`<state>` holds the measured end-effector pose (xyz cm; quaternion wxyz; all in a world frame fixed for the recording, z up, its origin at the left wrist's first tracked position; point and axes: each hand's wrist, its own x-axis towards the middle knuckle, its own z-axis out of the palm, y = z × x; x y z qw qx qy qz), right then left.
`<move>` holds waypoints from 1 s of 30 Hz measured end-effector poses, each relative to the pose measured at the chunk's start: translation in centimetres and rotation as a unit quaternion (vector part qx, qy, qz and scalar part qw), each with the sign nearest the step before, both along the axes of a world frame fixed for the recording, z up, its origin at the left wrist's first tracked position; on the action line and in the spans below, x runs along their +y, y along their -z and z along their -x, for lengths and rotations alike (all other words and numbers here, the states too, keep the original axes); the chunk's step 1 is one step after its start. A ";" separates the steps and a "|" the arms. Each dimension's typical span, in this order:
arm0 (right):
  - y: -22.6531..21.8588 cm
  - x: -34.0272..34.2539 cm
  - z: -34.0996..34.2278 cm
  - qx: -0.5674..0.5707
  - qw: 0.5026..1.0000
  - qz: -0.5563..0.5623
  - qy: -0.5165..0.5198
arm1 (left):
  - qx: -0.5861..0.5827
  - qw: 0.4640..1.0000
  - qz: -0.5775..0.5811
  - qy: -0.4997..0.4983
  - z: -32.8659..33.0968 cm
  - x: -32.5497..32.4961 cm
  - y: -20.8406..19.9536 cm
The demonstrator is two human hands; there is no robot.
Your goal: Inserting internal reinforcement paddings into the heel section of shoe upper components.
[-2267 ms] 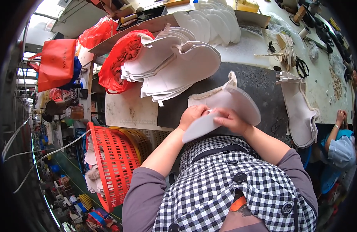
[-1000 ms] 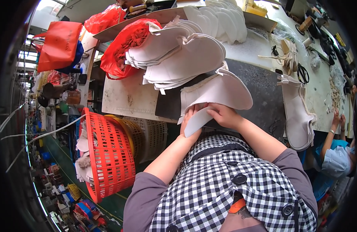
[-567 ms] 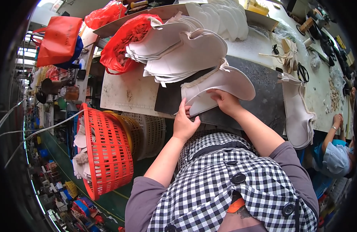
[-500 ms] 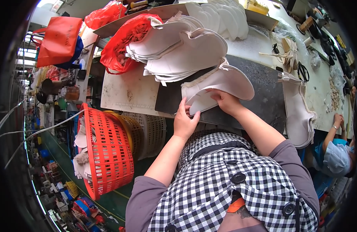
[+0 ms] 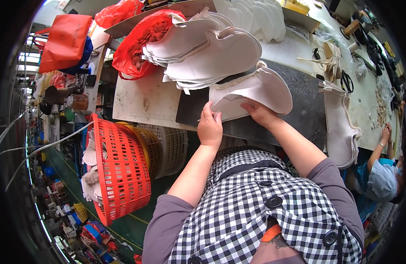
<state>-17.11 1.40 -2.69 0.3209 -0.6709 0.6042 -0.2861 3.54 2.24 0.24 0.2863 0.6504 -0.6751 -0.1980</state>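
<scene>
A white boot upper (image 5: 242, 90) with a fuzzy seam edge lies on the dark grey mat (image 5: 306, 103) in front of me. My left hand (image 5: 210, 127) pinches its lower left edge, fingertips up against the material. My right hand (image 5: 261, 114) is closed on the near edge, with its fingertips tucked inside the fold and partly hidden. Just beyond, a stack of similar white uppers (image 5: 212, 57) is piled on the table. One more group of white uppers (image 5: 339, 125) hangs over the table's near edge at the right.
A red plastic bag (image 5: 143, 48) full of small reddish pieces stands left of the stack. White curved sheets (image 5: 256, 20) lie at the back. Black scissors (image 5: 347, 82) rest at the right. A red basket (image 5: 126, 171) of scraps is at lower left. Another person's hands (image 5: 384, 136) show at far right.
The white flap between my hands has gone mostly inside the upper. My left hand has moved up a little, its thumb drawing in toward the fingers. My right hand stays near the same place.
</scene>
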 end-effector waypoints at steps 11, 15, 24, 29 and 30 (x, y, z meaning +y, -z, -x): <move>1.0 -0.3 -0.2 0.030 0.999 0.038 -0.019 | -0.048 0.997 0.018 0.049 -0.2 -0.8 0.2; 2.4 -0.5 0.2 0.009 0.999 0.035 -0.020 | -0.038 0.997 -0.006 0.062 -0.2 -1.1 0.0; 1.6 -0.8 0.1 0.006 0.999 0.037 -0.021 | -0.052 0.995 -0.033 0.084 -0.6 -1.7 0.5; -2.1 -0.5 -0.3 0.107 0.990 0.094 -0.018 | -0.213 0.971 0.039 0.098 -0.5 -0.9 -1.3; -2.0 -0.5 -0.1 0.135 0.985 0.108 -0.014 | -0.274 0.958 0.038 0.077 -0.4 -0.7 -2.1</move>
